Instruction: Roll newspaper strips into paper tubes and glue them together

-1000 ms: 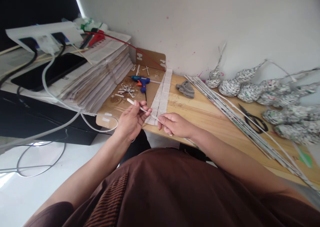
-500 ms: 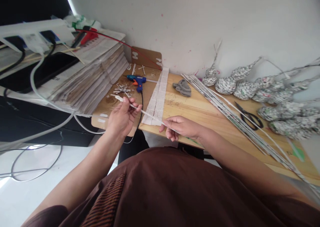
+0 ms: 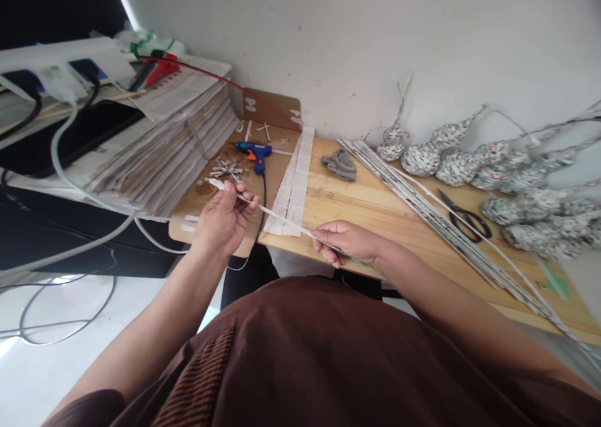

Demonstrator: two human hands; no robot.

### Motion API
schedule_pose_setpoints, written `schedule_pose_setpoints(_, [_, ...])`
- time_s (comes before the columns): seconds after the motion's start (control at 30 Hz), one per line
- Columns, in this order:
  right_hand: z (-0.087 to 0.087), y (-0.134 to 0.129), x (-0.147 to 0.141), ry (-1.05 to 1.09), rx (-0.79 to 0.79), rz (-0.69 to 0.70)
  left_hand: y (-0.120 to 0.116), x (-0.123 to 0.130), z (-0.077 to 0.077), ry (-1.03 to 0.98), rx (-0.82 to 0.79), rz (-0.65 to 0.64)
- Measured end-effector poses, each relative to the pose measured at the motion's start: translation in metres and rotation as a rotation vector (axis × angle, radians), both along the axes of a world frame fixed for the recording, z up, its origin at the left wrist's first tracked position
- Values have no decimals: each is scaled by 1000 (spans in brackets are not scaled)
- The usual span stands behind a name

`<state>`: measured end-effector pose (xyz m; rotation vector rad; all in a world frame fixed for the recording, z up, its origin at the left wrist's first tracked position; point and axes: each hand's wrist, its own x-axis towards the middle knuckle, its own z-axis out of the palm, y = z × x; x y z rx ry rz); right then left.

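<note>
A thin rolled newspaper tube [image 3: 282,217] stretches between my two hands above the table's front edge. My left hand [image 3: 226,217] pinches it near its whitish, flattened left end. Farther along, my right hand [image 3: 340,242] grips the tube with thumb and fingers, and its greenish tail shows beyond that hand. Long newsprint strips [image 3: 290,189] lie behind the tube. A blue glue gun [image 3: 256,154] with an orange trigger rests on the cardboard [image 3: 244,245], beside a small pile of paper scraps [image 3: 228,169].
Rolled paper tubes [image 3: 413,208] lie diagonally on the wooden table [image 3: 323,195], near black scissors [image 3: 464,220] and a grey cloth [image 3: 339,164]. Woven gourd-shaped paper pieces [image 3: 455,167] line the wall. At left are a newspaper stack [image 3: 169,151], a power strip [image 3: 61,64] and cables.
My right hand has slid slightly to the right along the tube, leaving a longer stretch between the hands. My left hand still pinches the same end. The view has shifted slightly.
</note>
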<state>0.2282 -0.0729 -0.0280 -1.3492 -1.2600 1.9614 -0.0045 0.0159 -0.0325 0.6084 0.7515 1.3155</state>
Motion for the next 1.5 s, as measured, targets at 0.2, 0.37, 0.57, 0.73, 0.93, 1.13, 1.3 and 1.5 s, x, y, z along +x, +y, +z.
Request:
schedule_pose_setpoints(0.2, [3,-3,0,-263,200,57,1,-1,-4,-13,30,31])
schedule_pose_setpoints(0.37, [8,-6,-1,-394,320,111,-1,1,-6,-18,5,44])
schedule_pose_setpoints(0.57, [7,-4,-15,-650,731,32,-6,7,-4,-48,-34,19])
schedule_pose_setpoints(0.73, [2,-2,-16,-203,271,102,-8,5,-3,-74,-38,-25])
schedule_pose_setpoints(0.93, [4,-2,-20,-292,461,-3,-10,5,-2,-81,-68,-58])
schedule_pose_setpoints(1.13, [1,-1,-23,-265,391,-5,-13,11,1,-41,-113,-65])
schedule_pose_setpoints(1.3, [-3,1,-33,-248,451,-70,-16,14,0,-37,-115,-99])
schedule_pose_setpoints(1.5, [1,10,-39,-56,318,-5,-20,15,3,-22,-94,-140])
